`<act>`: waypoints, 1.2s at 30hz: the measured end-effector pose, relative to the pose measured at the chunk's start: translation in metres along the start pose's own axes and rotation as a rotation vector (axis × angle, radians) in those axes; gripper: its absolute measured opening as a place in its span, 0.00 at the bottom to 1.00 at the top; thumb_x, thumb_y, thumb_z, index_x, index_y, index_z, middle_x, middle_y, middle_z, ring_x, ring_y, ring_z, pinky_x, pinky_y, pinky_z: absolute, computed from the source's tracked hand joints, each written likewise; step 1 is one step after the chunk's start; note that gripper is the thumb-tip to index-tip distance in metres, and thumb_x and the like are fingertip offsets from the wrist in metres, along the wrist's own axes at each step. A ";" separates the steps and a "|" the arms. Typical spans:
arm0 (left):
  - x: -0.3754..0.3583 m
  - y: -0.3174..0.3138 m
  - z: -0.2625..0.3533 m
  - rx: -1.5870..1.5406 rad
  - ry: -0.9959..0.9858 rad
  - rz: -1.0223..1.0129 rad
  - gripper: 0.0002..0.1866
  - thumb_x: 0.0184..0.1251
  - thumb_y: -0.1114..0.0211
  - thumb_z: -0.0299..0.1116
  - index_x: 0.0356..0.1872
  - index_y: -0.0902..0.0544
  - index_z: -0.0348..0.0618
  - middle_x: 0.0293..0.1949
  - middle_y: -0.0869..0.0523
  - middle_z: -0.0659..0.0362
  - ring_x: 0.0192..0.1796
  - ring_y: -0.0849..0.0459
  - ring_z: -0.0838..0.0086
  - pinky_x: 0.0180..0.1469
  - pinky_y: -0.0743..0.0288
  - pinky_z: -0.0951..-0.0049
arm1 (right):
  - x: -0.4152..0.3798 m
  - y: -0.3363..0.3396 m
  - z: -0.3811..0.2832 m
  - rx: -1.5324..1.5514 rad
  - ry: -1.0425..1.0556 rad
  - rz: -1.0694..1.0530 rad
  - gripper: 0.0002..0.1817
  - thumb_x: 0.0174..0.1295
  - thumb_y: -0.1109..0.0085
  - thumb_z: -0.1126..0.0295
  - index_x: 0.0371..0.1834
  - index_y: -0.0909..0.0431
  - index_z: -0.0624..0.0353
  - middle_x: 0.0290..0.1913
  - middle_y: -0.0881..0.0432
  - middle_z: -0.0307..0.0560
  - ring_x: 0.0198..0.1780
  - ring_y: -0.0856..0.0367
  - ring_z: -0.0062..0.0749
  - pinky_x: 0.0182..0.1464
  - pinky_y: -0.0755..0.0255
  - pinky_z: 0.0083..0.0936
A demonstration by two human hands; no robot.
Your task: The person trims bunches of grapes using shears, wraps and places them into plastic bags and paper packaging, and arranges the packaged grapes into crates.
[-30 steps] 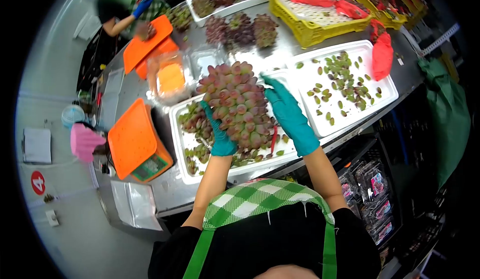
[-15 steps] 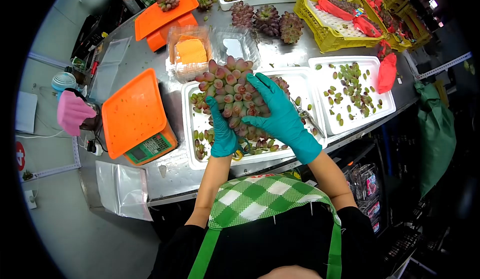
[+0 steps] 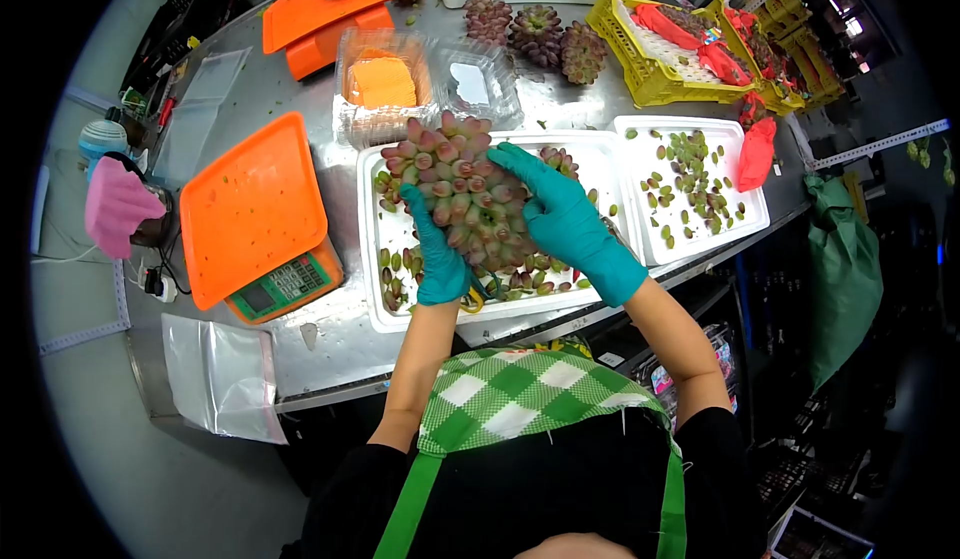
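A large pinkish-green succulent with many plump rosettes is held above a white tray. My left hand, in a teal glove, grips it along its lower left side, thumb up against the leaves. My right hand, gloved the same, is at its right edge, with fingers on the upper leaves and the thumb bent in; the fingertips are partly hidden. Loose leaves lie in the tray below. Yellow-handled scissors show in part beside my left wrist.
A second white tray with scattered leaves stands right. An orange scale is at left, another orange scale behind. Clear plastic boxes, several succulents and a yellow crate stand farther back. A plastic bag overhangs the front edge.
The succulent has tilted and turned in my hands. My right thumb has drawn back from the lower leaves toward the right edge. The whole view has shifted slightly.
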State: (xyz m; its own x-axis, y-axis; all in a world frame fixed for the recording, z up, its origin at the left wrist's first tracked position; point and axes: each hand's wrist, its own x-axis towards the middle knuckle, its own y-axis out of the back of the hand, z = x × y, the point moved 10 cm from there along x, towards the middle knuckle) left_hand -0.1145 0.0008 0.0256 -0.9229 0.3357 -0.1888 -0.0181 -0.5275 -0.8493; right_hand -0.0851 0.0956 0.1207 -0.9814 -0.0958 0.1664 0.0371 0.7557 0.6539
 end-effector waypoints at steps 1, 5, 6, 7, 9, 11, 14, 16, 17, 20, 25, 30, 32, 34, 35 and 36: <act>-0.002 -0.006 0.005 -0.021 0.001 -0.011 0.37 0.56 0.54 0.63 0.59 0.41 0.46 0.54 0.31 0.57 0.53 0.28 0.68 0.54 0.31 0.67 | 0.001 0.002 -0.006 0.018 0.037 0.013 0.35 0.44 0.53 0.80 0.61 0.41 0.46 0.60 0.40 0.59 0.56 0.35 0.50 0.55 0.37 0.36; 0.002 -0.004 0.016 -0.029 -0.070 -0.032 0.38 0.55 0.54 0.64 0.59 0.41 0.46 0.54 0.31 0.57 0.54 0.28 0.68 0.54 0.31 0.67 | -0.002 0.007 -0.017 -0.318 0.156 0.146 0.31 0.46 0.47 0.76 0.59 0.38 0.49 0.54 0.33 0.58 0.49 0.29 0.48 0.50 0.34 0.34; 0.002 0.000 0.018 -0.016 -0.075 -0.015 0.38 0.55 0.54 0.64 0.59 0.41 0.46 0.54 0.31 0.57 0.53 0.28 0.68 0.54 0.31 0.67 | -0.003 0.011 -0.015 -0.235 0.106 0.195 0.30 0.46 0.45 0.73 0.57 0.37 0.51 0.52 0.32 0.57 0.48 0.29 0.48 0.49 0.34 0.34; 0.001 0.003 0.018 -0.002 -0.076 0.003 0.38 0.55 0.54 0.64 0.59 0.41 0.46 0.54 0.31 0.57 0.53 0.28 0.68 0.54 0.31 0.67 | -0.007 0.013 -0.013 -0.150 0.052 0.243 0.29 0.46 0.42 0.71 0.56 0.36 0.53 0.51 0.31 0.56 0.47 0.29 0.47 0.49 0.33 0.34; -0.002 0.002 0.020 0.018 -0.077 0.032 0.38 0.55 0.54 0.64 0.59 0.41 0.46 0.54 0.31 0.57 0.54 0.28 0.68 0.54 0.31 0.67 | -0.012 0.014 -0.019 -0.062 0.003 0.315 0.29 0.44 0.36 0.62 0.50 0.34 0.58 0.44 0.29 0.53 0.45 0.29 0.46 0.48 0.34 0.35; -0.004 0.001 0.022 0.026 -0.073 0.042 0.38 0.55 0.54 0.64 0.59 0.40 0.46 0.54 0.30 0.57 0.53 0.28 0.69 0.54 0.31 0.67 | -0.013 0.016 -0.036 -0.235 0.049 0.338 0.28 0.43 0.35 0.63 0.49 0.32 0.55 0.43 0.28 0.50 0.44 0.29 0.45 0.46 0.33 0.34; -0.005 -0.001 0.022 0.010 -0.055 0.033 0.38 0.54 0.53 0.65 0.58 0.38 0.46 0.52 0.29 0.58 0.52 0.27 0.69 0.51 0.29 0.69 | -0.014 0.009 -0.063 -0.453 0.112 0.150 0.25 0.41 0.35 0.66 0.47 0.29 0.51 0.42 0.28 0.46 0.43 0.28 0.41 0.44 0.32 0.32; -0.006 -0.001 0.020 0.000 -0.027 0.028 0.38 0.53 0.52 0.65 0.57 0.37 0.46 0.51 0.28 0.58 0.50 0.26 0.70 0.48 0.26 0.70 | -0.016 -0.002 -0.069 -0.545 0.169 0.040 0.22 0.41 0.36 0.67 0.44 0.26 0.49 0.40 0.28 0.44 0.42 0.28 0.39 0.42 0.32 0.31; -0.008 -0.001 0.019 -0.004 -0.018 0.033 0.38 0.52 0.51 0.65 0.56 0.36 0.46 0.50 0.27 0.58 0.49 0.25 0.71 0.47 0.25 0.70 | -0.016 -0.007 -0.068 -0.574 0.207 0.030 0.21 0.41 0.36 0.67 0.43 0.25 0.48 0.39 0.28 0.43 0.41 0.28 0.38 0.41 0.32 0.31; -0.009 0.000 0.018 0.001 -0.008 0.064 0.38 0.50 0.49 0.66 0.54 0.34 0.47 0.47 0.25 0.59 0.44 0.23 0.73 0.41 0.23 0.72 | -0.010 -0.017 -0.060 -0.715 0.274 -0.092 0.17 0.42 0.38 0.67 0.39 0.25 0.48 0.36 0.28 0.41 0.39 0.28 0.37 0.37 0.32 0.32; -0.005 0.016 0.005 0.046 0.120 0.041 0.37 0.50 0.48 0.66 0.54 0.33 0.47 0.42 0.22 0.62 0.35 0.22 0.81 0.34 0.23 0.78 | -0.002 -0.033 -0.069 -0.955 0.464 -0.246 0.11 0.47 0.43 0.68 0.36 0.26 0.52 0.34 0.29 0.41 0.36 0.28 0.36 0.32 0.34 0.33; -0.002 -0.002 0.017 -0.035 0.005 -0.026 0.36 0.52 0.49 0.64 0.55 0.34 0.47 0.42 0.23 0.62 0.35 0.23 0.81 0.35 0.24 0.80 | 0.010 -0.009 -0.058 -0.436 0.255 -0.067 0.06 0.50 0.46 0.71 0.32 0.28 0.56 0.31 0.29 0.42 0.35 0.28 0.40 0.33 0.34 0.32; -0.004 -0.006 0.023 -0.057 -0.012 -0.044 0.36 0.53 0.50 0.63 0.56 0.36 0.47 0.45 0.24 0.61 0.40 0.23 0.79 0.40 0.24 0.78 | 0.009 0.020 -0.044 -0.109 0.071 0.086 0.08 0.50 0.45 0.70 0.33 0.28 0.57 0.31 0.29 0.44 0.36 0.29 0.42 0.34 0.33 0.33; -0.003 -0.009 0.031 -0.081 -0.074 -0.023 0.35 0.55 0.50 0.62 0.57 0.37 0.47 0.48 0.26 0.60 0.45 0.23 0.75 0.46 0.25 0.74 | -0.001 0.033 -0.032 -0.064 -0.016 0.168 0.09 0.50 0.44 0.70 0.35 0.28 0.57 0.31 0.29 0.45 0.36 0.29 0.43 0.35 0.33 0.33; -0.001 -0.003 0.033 -0.062 -0.099 -0.008 0.35 0.55 0.50 0.62 0.57 0.38 0.47 0.49 0.27 0.59 0.48 0.24 0.74 0.48 0.27 0.73 | -0.008 0.032 -0.029 -0.183 -0.009 0.171 0.11 0.49 0.43 0.69 0.36 0.27 0.56 0.32 0.29 0.45 0.36 0.29 0.43 0.36 0.34 0.33; 0.003 0.004 0.034 -0.045 -0.126 0.006 0.35 0.56 0.50 0.61 0.58 0.39 0.47 0.51 0.28 0.59 0.50 0.26 0.73 0.50 0.28 0.71 | -0.012 0.032 -0.030 -0.305 0.003 0.174 0.12 0.49 0.42 0.69 0.37 0.27 0.56 0.32 0.29 0.45 0.36 0.29 0.43 0.36 0.34 0.34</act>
State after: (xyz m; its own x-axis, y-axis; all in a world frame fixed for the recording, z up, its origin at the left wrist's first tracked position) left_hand -0.1303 -0.0274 0.0386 -0.9641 0.2302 -0.1326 0.0021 -0.4923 -0.8704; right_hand -0.0667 0.1010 0.1618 -0.9547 0.0151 0.2972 0.2592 0.5328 0.8056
